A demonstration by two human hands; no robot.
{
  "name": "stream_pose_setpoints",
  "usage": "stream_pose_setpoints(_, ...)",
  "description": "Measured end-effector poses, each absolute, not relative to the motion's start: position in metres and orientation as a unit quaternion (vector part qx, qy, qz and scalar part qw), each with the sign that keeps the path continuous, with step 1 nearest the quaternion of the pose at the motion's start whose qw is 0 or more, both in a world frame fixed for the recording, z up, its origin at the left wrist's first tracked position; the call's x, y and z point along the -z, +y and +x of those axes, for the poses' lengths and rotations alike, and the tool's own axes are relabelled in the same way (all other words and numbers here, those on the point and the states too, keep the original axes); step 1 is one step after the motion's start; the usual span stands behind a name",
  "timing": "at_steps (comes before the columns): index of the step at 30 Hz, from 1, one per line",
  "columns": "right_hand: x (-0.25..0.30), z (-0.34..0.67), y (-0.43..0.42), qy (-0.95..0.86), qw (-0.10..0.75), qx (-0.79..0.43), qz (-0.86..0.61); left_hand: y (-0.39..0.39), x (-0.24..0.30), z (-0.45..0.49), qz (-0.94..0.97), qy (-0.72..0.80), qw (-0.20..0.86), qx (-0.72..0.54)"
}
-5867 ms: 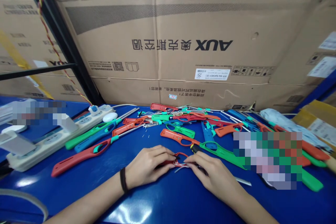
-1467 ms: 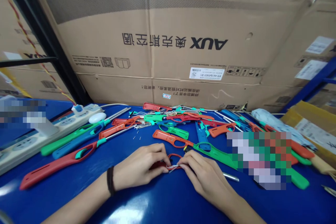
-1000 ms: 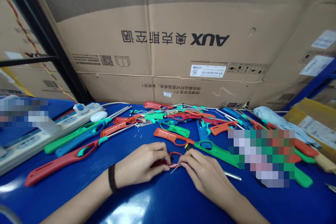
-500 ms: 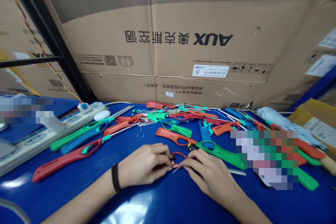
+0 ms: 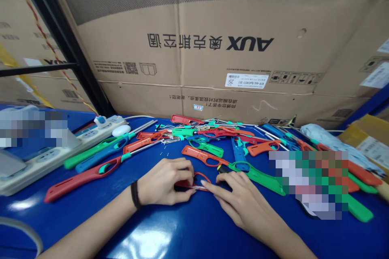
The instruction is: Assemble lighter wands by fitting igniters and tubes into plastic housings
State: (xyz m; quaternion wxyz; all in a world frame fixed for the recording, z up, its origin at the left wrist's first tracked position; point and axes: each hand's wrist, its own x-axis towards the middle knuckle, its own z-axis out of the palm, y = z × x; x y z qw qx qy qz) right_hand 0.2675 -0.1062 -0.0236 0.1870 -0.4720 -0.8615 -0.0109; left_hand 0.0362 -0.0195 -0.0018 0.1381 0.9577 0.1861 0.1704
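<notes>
My left hand [image 5: 172,182] is closed on a red lighter casing [image 5: 202,177], whose trigger loop sticks out past the fingertips. The rest of the casing is mostly hidden by that hand. A thin pale strand, too small to name, lies along the loop. From the other side, my right hand [image 5: 238,194] reaches in with its fingers apart, one fingertip touching the casing by the strand. Behind the right fingers shows a black and yellow handle [image 5: 223,168]. Beyond the hands lie an orange lighter casing [image 5: 202,156] and a green lighter casing [image 5: 267,180].
A red lighter [image 5: 82,179] and a white power strip [image 5: 45,158] lie left. Small screws [image 5: 164,151] sit near a pile of lighter parts [image 5: 212,131] at the back. More lighters and a blurred patch [image 5: 310,186] are at right. A large cardboard box [image 5: 194,16] stands behind.
My left hand has shifted slightly left with the red casing, showing more of it. My right fingers have loosened from the pinch, one now resting on the casing. The camera view has shifted slightly.
</notes>
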Motion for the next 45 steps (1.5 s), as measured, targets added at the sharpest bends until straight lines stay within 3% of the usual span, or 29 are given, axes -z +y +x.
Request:
stream_pose_setpoints(5,0.022,0.271,-0.104,-0.840,0.244,-0.002,-0.485,-0.019,0.002,0.036,0.962,0.171,0.106,-0.183)
stream_pose_setpoints(22,0.031,0.273,-0.102,-0.856,0.221,0.034,-0.466,-0.023,0.008,0.039,0.969,0.144,-0.009,-0.198)
stream_pose_setpoints(33,0.032,0.270,-0.104,-0.847,0.189,0.030,-0.495,-0.021,0.008,0.034,0.953,0.196,0.041,-0.226)
stream_pose_setpoints(45,0.025,0.275,-0.107,-0.840,0.181,-0.056,-0.508,-0.019,0.006,0.032,0.944,0.225,0.090,-0.226)
